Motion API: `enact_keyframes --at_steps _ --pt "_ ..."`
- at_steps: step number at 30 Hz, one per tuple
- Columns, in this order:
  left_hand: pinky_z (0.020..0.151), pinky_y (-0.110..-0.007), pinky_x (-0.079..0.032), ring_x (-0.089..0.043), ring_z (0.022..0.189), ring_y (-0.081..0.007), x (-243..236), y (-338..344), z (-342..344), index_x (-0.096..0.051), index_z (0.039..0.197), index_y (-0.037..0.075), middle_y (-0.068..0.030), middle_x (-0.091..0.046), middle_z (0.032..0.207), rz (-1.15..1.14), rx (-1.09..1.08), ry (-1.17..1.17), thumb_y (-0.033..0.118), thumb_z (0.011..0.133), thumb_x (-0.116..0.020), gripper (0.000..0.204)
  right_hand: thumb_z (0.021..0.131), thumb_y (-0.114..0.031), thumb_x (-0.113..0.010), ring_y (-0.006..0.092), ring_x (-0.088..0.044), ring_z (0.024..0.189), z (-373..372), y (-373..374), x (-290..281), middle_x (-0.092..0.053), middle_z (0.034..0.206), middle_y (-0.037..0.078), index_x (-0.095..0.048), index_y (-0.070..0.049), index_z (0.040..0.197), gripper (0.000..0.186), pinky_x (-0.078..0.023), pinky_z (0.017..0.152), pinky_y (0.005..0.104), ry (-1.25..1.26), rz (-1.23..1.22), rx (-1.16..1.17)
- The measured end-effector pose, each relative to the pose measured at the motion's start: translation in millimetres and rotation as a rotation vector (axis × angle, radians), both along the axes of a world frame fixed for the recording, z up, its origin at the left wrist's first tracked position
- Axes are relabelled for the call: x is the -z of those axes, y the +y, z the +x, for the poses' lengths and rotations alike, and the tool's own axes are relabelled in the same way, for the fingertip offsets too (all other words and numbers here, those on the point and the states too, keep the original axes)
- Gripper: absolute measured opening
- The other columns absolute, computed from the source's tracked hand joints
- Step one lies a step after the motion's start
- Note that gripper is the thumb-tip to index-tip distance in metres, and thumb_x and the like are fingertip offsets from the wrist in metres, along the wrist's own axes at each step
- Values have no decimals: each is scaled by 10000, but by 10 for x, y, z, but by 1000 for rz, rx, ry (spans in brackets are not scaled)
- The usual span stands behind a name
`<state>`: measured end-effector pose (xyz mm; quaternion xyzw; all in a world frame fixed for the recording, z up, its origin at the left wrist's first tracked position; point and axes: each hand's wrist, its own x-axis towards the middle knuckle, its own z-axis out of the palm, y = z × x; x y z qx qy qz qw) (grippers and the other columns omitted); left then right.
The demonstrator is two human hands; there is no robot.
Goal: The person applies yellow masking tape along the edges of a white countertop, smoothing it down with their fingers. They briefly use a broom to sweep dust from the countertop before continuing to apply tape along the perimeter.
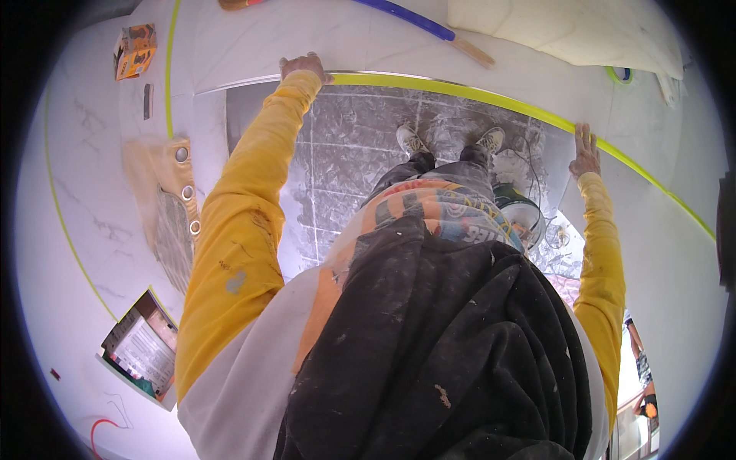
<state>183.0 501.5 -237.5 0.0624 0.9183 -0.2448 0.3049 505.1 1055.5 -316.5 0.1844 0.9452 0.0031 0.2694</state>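
A strip of yellow-green tape [460, 90] runs along the edge of the white marble-look surface [368, 38]. My left hand [301, 69] is at the strip's left end, fingers bent over the edge and thumb lying along the tape. Left of that hand, the thin metallic edge [238, 83] shows without tape. Farther right, my right hand [585, 152] rests with fingers stretched out, its fingertips touching the tape. Past it, the tape carries on toward the right rim. Both forearms are in yellow sleeves.
A blue-handled brush [414, 21] and a pale cloth or sheet [567, 34] lie beyond the edge, near a tape roll [620, 75]. At left are an orange box [135, 51], a tan pouch [157, 165] and a wall recess [142, 349]. A bucket [519, 215] stands beside my feet.
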Motion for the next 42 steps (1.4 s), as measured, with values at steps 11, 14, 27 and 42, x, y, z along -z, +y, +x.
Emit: enact_keyframes --at_steps 11,14,27,42 --pt "1076 -460 -310 -666 1039 -241 31 -12 7 -718 1052 153 -64 -735 1000 85 -91 -44 540 869 -658 432 709 53 -566 345 -135 1502 3 24 59 -52 1657 13 -40 -302 1583 1080 -243 1189 470 -34 -8 16" --pt "1077 -461 -311 -668 1035 -235 59 13 -21 -720 1054 159 -57 -736 993 87 -114 -27 524 860 -679 416 705 46 -573 345 -133 1502 -35 -1 5 -58 1656 13 -53 -298 1583 1077 -234 1198 450 -48 -12 21" --pt "1053 -459 -331 -672 1035 -254 107 53 -104 -722 1061 146 -74 -733 1040 86 -108 -14 497 820 -744 427 689 40 -595 360 -138 1497 -11 -4 -4 -70 1653 28 -65 -261 1584 1083 -245 1202 421 -19 -19 -8" --pt "1120 -499 -298 -668 1066 -253 63 0 -99 -711 1096 158 -78 -725 1084 107 -110 -23 434 820 -741 391 724 -171 -569 350 -72 1512 -464 -1313 -180 -91 1646 112 -158 -113 1570 942 -39 1220 500 93 -147 -349"
